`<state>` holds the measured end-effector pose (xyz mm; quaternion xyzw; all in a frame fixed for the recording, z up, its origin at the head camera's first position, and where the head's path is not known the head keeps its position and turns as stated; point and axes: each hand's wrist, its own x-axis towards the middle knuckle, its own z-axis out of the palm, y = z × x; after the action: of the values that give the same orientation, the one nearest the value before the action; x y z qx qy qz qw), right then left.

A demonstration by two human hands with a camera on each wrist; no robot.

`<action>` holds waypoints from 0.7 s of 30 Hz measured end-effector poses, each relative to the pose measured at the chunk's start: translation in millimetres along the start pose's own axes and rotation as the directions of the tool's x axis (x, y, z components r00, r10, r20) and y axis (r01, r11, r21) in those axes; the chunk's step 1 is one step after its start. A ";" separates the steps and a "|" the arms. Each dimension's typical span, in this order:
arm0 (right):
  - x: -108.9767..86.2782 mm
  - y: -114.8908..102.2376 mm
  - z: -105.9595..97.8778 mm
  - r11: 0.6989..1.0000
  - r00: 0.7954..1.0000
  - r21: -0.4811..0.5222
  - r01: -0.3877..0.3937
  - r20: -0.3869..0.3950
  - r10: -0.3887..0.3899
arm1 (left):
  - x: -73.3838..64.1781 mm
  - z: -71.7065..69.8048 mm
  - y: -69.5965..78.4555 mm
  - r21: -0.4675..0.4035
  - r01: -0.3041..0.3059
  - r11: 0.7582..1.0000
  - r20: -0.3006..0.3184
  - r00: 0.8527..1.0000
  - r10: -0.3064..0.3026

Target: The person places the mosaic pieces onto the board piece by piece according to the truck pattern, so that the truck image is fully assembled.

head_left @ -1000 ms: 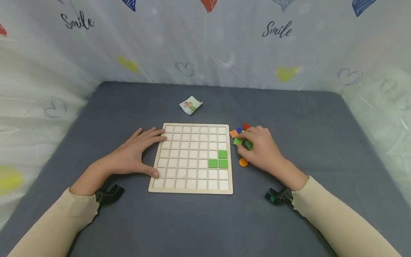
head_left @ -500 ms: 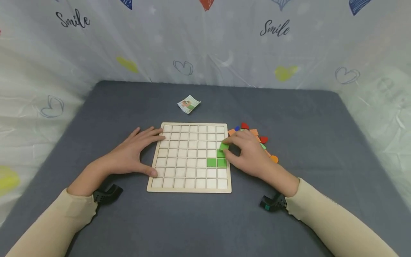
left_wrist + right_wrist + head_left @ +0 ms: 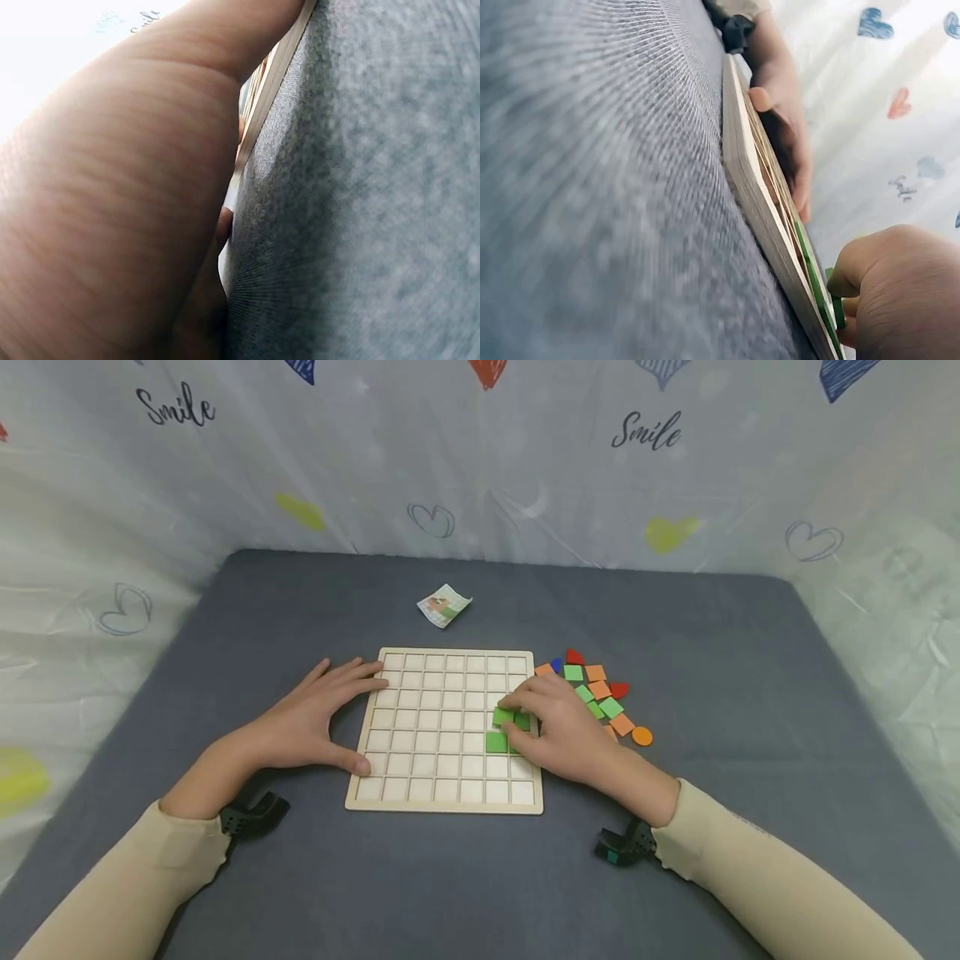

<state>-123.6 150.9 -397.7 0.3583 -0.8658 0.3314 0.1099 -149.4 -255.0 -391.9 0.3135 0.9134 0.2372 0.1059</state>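
A square wooden grid board with pale cells lies flat on the table. My left hand rests on its left edge, thumb and fingers spread along the frame. Between thumb and fingertips, my right hand pinches a green square tile at the right part of the grid. One green tile sits in the cell just below it, and another green tile to its right is partly covered by the fingers. In the right wrist view the pinched tile stands close above the board's surface.
Right of the board lies a loose pile of green tiles, orange tiles, red pieces, a blue piece and an orange round piece. A small printed card lies behind the board. A curtain hangs behind the table.
My right hand has taken a green tile from the pile and moved left with it over the grid, uncovering the pile. My left hand has stayed on the board's edge.
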 end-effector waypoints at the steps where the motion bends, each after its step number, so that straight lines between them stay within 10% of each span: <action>1: 0.9 -0.9 1.1 1.000 1.000 -0.003 -0.002 0.006 0.002 | -0.5 0.5 0.0 0.000 0.001 1.000 -0.001 1.000 -0.001; 21: 5.8 -1.0 8.1 0.998 0.998 -0.021 0.055 0.025 -0.054 | -1.0 -0.9 0.4 0.006 -0.006 1.000 0.006 1.000 0.006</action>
<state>-126.7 141.9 -400.9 0.3846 -0.8605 0.3147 0.1121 -148.7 -255.7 -390.9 0.3172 0.9128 0.2340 0.1071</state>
